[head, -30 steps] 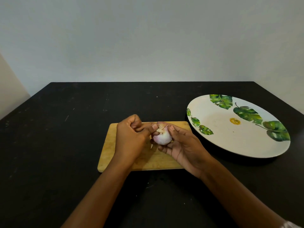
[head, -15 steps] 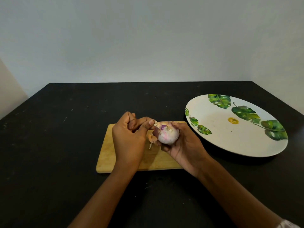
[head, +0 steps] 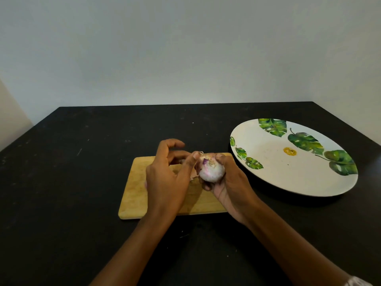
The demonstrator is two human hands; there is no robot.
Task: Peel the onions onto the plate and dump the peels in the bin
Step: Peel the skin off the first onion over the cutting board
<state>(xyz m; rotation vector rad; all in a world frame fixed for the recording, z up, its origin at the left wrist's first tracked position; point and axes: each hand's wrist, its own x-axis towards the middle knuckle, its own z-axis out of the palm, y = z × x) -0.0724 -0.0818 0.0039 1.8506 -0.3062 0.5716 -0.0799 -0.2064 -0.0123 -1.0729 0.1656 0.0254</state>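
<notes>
**Purple-streaked onion held over the wooden board**

Seen from the head camera, the onion (head: pixel 212 172) sits in the right hand (head: pixel 232 182), whose fingers curl up around its underside and far side while the thumb lies across its top. It is mostly pale, almost white, with a purple patch and a dry tuft of skin near the upper end. It is held above the right part of the cutting board (head: pixel 134 182), clear of the wood.

The left hand (head: pixel 167 176) is close beside it on the left, back of the hand towards the camera. Its thumb tip touches the top of the onion at the tuft. The index finger is lifted and curved, apart from the others, and another finger reaches towards the thumb. I cannot tell whether a strip of skin is pinched between them. A pale scrap of peel (head: pixel 192 176) shows just below the thumb, between the left hand and the onion.

The board lies flat on the black table (head: pixel 61 182), near its middle. To the right of the board, close to its corner, rests the plate (head: pixel 288 178), large, white, printed with green leaves and a small yellow mark. A pale patterned sleeve (head: pixel 358 282) shows at the right wrist's far end, at the bottom corner.
</notes>
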